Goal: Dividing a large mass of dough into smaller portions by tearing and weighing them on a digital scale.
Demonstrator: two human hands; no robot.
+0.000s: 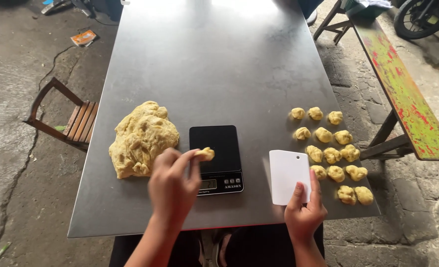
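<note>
- The left hand [172, 185] pinches a small dough piece [205, 154] in its fingertip grip, over the left edge of the black scale [215, 158].
- The right hand [304, 212] has its grip closed on the lower edge of a white scraper [288, 175], held upright against the steel table [214, 64].
- A large dough mass [141, 138] lies just left of the scale.
- Rows of dough balls [333, 155] sit right of the scraper.
- A painted bench [402, 84] stands beside the table; a wooden chair [76, 121] is at the left.
</note>
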